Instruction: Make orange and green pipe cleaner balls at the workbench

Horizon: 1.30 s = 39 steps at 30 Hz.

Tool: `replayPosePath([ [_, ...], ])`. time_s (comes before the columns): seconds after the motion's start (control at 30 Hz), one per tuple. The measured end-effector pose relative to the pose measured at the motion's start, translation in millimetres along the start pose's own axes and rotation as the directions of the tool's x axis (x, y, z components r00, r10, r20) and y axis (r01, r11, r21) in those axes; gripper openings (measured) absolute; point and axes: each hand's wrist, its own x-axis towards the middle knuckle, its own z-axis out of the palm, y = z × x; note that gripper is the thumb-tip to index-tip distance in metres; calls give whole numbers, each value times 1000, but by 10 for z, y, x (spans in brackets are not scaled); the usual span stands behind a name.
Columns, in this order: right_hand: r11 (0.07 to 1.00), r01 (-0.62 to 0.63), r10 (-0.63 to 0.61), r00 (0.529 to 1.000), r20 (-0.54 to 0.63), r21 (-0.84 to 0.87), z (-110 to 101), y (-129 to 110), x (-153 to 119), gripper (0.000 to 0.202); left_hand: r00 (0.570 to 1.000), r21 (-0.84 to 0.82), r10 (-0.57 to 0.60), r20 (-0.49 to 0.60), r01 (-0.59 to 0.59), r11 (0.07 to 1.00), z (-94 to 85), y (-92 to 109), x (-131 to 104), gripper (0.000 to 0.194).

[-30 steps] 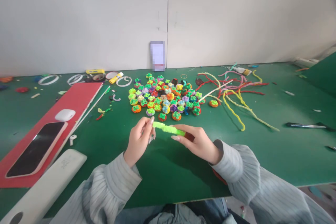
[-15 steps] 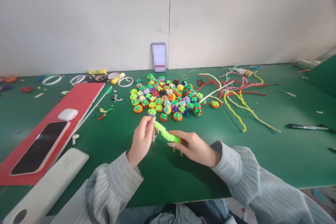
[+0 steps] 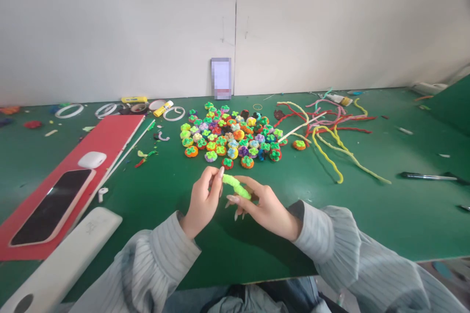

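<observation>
A short, bright lime-green fuzzy strip (image 3: 235,185) is stretched between my two hands over the near middle of the table. My left hand (image 3: 205,198) pinches its left end between thumb and fingertips. Around the right end, the thumb and fingers of my right hand (image 3: 268,205) are closed; part of that end is hidden by them. Just beyond my hands lies a dense pile of small, colourful fuzzy flower-like pieces (image 3: 238,134), many topped in green. An orange and green piece (image 3: 298,145) rests apart, right of the pile.
Loose fuzzy stems (image 3: 340,144) spread at the right, near a black pen (image 3: 422,176). At the left, a red board (image 3: 91,132) bears a phone (image 3: 53,205) and white case; a long white object (image 3: 69,259) lies nearer. Another phone (image 3: 221,78) leans on the wall.
My hands have come closer together, my left moving slightly right and my right slightly left. The visible part of the lime-green strip looks shorter and more bent.
</observation>
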Motion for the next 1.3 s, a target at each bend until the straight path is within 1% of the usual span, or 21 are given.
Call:
replayPosePath([
  [0.07, 998, 2, -4, 1000, 26, 66, -11, -18, 0, 40, 1000, -13, 1, 19, -1, 1000, -2, 10, -3, 26],
  [0.13, 997, 12, -15, 999, 31, 83, -24, -29, 2, 36, 999, -35, -4, 33, 6, 999, 0, 18, -7, 26],
  [0.3, 997, 44, -47, 998, 34, 62, -49, 0, 3, 29, 994, -132, -64, 84, 75, 988, 2, 25, -3, 28],
  [0.43, 998, 58, -60, 996, 66, 34, -69, 41, 7, 29, 985, -181, -93, 142, 118, 976, -8, 21, 3, 28],
  [0.53, 999, 28, -31, 996, 85, 31, -77, 44, 17, 30, 986, -185, -93, 136, 117, 976, -20, 2, 13, 27],
  [0.67, 996, -5, -6, 993, 119, 90, -94, 16, 24, 48, 993, -191, -97, 62, 107, 976, -57, -42, 59, 27],
  [0.7, 992, -10, -8, 990, 140, 127, -105, 7, 25, 47, 994, -199, -100, 47, 107, 974, -71, -50, 75, 28],
  [0.77, 978, -16, -27, 979, 201, 207, -133, -10, 33, 39, 995, -206, -98, 37, 103, 973, -99, -59, 107, 28],
  [0.87, 959, -23, -58, 959, 276, 284, -171, -20, 52, 37, 995, -201, -77, 58, 87, 976, -129, -56, 137, 27],
  [1.03, 920, -128, -7, 940, 342, 370, -178, 6, 72, 34, 993, -233, -46, 105, 69, 970, -127, -44, 130, 28],
  [1.17, 916, -185, 39, 925, 379, 356, -174, -10, 72, 28, 989, -247, -34, 144, 69, 966, -130, -21, 130, 27],
  [1.3, 934, -203, 82, 923, 377, 294, -181, -61, 51, 26, 982, -195, -11, 190, 49, 980, -175, 39, 139, 26],
])
